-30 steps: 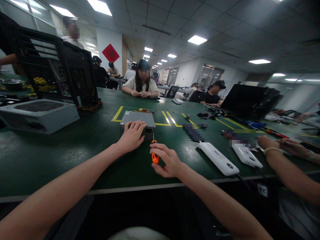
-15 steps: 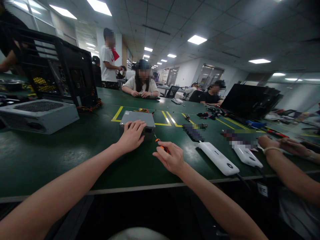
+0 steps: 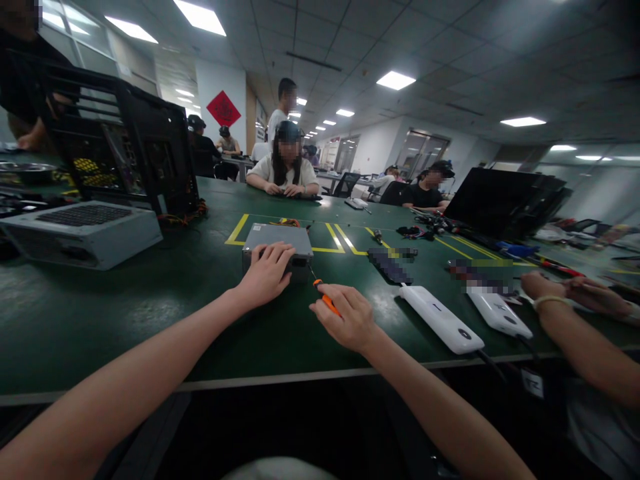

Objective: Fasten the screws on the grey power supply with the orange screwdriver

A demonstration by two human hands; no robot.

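Note:
A grey computer power supply unit [image 3: 280, 237] sits on the green table in front of me. My left hand [image 3: 267, 270] grips its near side, with the fingers over the top edge and the thumb down the front face. Closed around the orange handle of a screwdriver [image 3: 327, 300] is my right hand [image 3: 347, 317]. The screwdriver's thin shaft points up and left to the unit's near right corner. Whether its tip sits in a screw is too small to tell. Behind the unit lies a bundle of coloured wires [image 3: 286, 224].
At left stand a second power supply [image 3: 85, 233] and an open black computer case [image 3: 125, 133]. White power banks [image 3: 443, 320] with cables lie to the right, beside a co-worker's forearm [image 3: 575, 327]. Dark panels [image 3: 500, 203] stand at the far right. Another person sits across the table.
My right hand has shifted slightly, and more of the orange handle shows. The left hand stays on the power supply unit. In the background, a standing person has moved right.

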